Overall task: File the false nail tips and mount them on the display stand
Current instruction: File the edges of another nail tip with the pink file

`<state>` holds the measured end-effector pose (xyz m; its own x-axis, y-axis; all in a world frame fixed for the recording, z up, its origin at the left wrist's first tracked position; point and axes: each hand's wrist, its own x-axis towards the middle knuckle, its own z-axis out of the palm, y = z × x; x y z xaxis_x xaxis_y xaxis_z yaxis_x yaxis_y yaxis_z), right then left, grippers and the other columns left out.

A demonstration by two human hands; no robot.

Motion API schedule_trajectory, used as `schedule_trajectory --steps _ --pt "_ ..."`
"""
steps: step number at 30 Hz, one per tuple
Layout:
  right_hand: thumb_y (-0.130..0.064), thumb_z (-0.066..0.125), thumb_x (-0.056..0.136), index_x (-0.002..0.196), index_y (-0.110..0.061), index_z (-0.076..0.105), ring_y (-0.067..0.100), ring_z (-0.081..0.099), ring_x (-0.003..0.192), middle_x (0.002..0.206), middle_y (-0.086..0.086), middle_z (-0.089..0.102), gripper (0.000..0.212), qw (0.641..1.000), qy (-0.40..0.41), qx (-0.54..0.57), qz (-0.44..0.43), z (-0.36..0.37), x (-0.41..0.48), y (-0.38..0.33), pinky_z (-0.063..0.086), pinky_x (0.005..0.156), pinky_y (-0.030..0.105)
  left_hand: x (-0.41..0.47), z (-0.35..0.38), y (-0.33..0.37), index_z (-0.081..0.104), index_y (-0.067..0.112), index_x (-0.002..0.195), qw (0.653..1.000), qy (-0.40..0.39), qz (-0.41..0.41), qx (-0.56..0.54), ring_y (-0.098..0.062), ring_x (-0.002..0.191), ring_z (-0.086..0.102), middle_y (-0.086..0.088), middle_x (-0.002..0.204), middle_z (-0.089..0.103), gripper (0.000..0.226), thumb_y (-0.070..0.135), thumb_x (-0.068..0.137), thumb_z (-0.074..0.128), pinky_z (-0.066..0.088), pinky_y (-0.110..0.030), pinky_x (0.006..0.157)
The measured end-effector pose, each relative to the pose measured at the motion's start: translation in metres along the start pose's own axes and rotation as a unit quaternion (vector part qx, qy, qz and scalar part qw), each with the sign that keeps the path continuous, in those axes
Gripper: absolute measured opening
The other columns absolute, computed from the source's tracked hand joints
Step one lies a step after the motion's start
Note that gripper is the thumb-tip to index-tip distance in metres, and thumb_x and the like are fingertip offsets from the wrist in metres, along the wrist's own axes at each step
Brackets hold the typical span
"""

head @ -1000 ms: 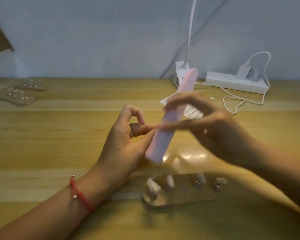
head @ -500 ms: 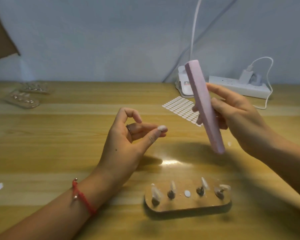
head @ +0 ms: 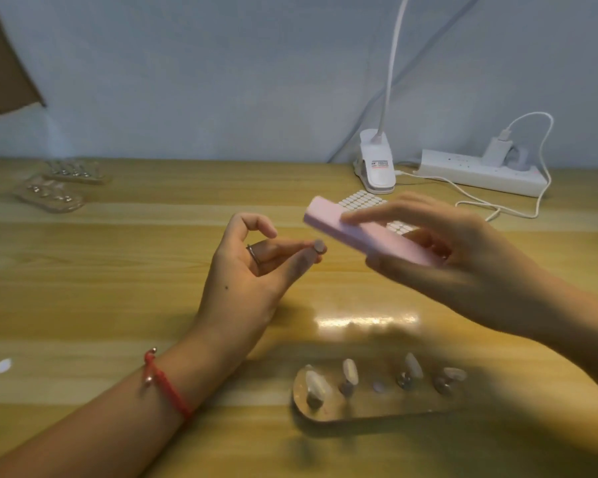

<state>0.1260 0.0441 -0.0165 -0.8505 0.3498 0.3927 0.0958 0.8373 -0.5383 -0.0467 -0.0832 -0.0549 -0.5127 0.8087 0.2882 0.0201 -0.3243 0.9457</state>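
Note:
My left hand [head: 252, 270] pinches a small pale nail tip [head: 319, 246] between thumb and fingers above the table's middle. To its right, my right hand [head: 456, 257] grips a long pink file block [head: 366, 232], tilted almost flat with its free end pointing left toward the tip; file and tip are a little apart. Near the front edge lies the clear display stand [head: 370, 405], carrying several mounted nail tips such as one at the left [head: 316, 384] and an adhesive dot on its middle post [head: 378, 387].
A sheet of white adhesive dots [head: 359, 201] lies behind the file. At the back stand a clip lamp base [head: 377, 167] and a power strip [head: 480, 172] with a cable. Clear nail trays [head: 49, 194] sit at the far left. A small white scrap [head: 3, 366] lies front left.
The right hand has pulled the file off the tip, swung it from upright to nearly flat and turned its end leftward. The left hand keeps pinching the tip in place.

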Motion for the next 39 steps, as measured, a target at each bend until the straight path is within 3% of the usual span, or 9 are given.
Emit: schedule_trajectory --steps 4,7,11,15,19,26,29,33,39 --pt "-0.035 0.064 0.09 0.123 -0.038 0.064 0.006 0.052 0.092 0.105 -0.009 0.054 0.034 0.999 -0.016 -0.032 -0.027 0.007 0.0 -0.01 0.036 0.064 0.01 0.0 -0.001 0.0 0.03 0.017 0.085 0.999 0.0 0.016 0.052 -0.013 0.079 0.069 0.002 0.079 0.075 0.041 0.02 0.069 0.068 0.051 -0.018 0.069" --pt "-0.035 0.062 0.09 0.122 -0.036 0.065 0.008 0.051 0.083 0.099 -0.004 0.053 0.032 1.0 -0.013 -0.01 -0.015 0.014 0.0 -0.011 0.034 0.063 0.011 -0.004 0.004 -0.002 0.029 0.018 0.081 0.989 -0.024 0.036 0.141 -0.017 0.06 0.041 0.016 0.061 0.062 0.046 0.012 0.074 0.074 0.039 -0.022 0.057" --pt "-0.035 0.062 0.091 0.12 -0.035 0.066 0.008 0.05 0.083 0.1 -0.001 0.053 0.029 1.0 0.012 -0.015 -0.006 0.005 0.0 -0.006 0.036 0.06 0.011 0.001 -0.002 0.0 0.025 0.019 0.082 0.998 -0.007 0.021 0.057 -0.016 0.076 0.067 -0.002 0.08 0.075 0.047 0.018 0.069 0.07 0.053 -0.027 0.075" --pt "-0.034 0.061 0.088 0.121 -0.034 0.066 0.004 0.049 0.077 0.098 -0.001 0.051 0.034 0.999 -0.008 -0.023 -0.032 0.013 0.001 -0.009 0.033 0.059 0.009 -0.001 0.005 -0.002 0.03 0.019 0.08 0.994 -0.024 0.025 0.099 -0.004 0.059 0.048 0.012 0.06 0.058 0.049 0.01 0.067 0.076 0.041 -0.013 0.054" --pt "-0.036 0.061 0.09 0.12 -0.035 0.066 0.008 0.05 0.082 0.099 -0.003 0.053 0.029 1.0 0.018 -0.001 -0.003 0.005 0.0 -0.004 0.036 0.059 0.014 0.006 -0.001 0.0 0.024 0.019 0.082 1.0 0.013 0.02 0.009 -0.01 0.075 0.069 -0.003 0.075 0.074 0.05 0.007 0.067 0.07 0.051 -0.015 0.069" --pt "-0.031 0.064 0.091 0.121 -0.03 0.066 0.005 0.049 0.078 0.098 0.0 0.053 0.031 1.0 0.021 -0.012 -0.016 0.011 0.0 -0.006 0.033 0.061 0.01 0.004 0.001 -0.002 0.026 0.019 0.082 1.0 0.003 0.013 0.013 -0.008 0.071 0.069 -0.001 0.072 0.074 0.05 0.003 0.068 0.071 0.05 -0.014 0.064" --pt "-0.033 0.062 0.089 0.122 -0.034 0.065 0.006 0.049 0.078 0.098 -0.002 0.051 0.034 0.999 0.01 -0.032 -0.036 0.02 0.0 -0.006 0.033 0.061 0.011 0.001 0.005 -0.005 0.028 0.018 0.081 0.998 -0.013 0.023 0.059 -0.008 0.057 0.052 0.007 0.06 0.059 0.05 -0.003 0.072 0.073 0.042 -0.017 0.056" --pt "-0.04 0.056 0.091 0.125 -0.036 0.059 0.005 0.05 0.085 0.102 0.001 0.055 0.034 0.995 0.098 -0.027 0.018 0.011 0.003 0.015 0.037 0.066 0.013 0.0 0.002 0.004 0.025 0.018 0.084 1.0 -0.005 0.025 0.005 -0.014 0.085 0.072 -0.006 0.083 0.076 0.049 0.01 0.071 0.071 0.052 -0.016 0.072" --pt "-0.024 0.057 0.09 0.138 -0.031 0.041 0.009 0.053 0.108 0.119 -0.002 0.052 0.051 0.989 0.135 -0.046 -0.034 -0.006 0.006 0.024 0.049 0.087 0.018 0.004 -0.003 0.0 0.025 0.017 0.094 0.996 -0.037 -0.051 -0.066 -0.019 0.081 0.073 -0.01 0.09 0.075 0.046 0.013 0.074 0.066 0.049 -0.011 0.06"
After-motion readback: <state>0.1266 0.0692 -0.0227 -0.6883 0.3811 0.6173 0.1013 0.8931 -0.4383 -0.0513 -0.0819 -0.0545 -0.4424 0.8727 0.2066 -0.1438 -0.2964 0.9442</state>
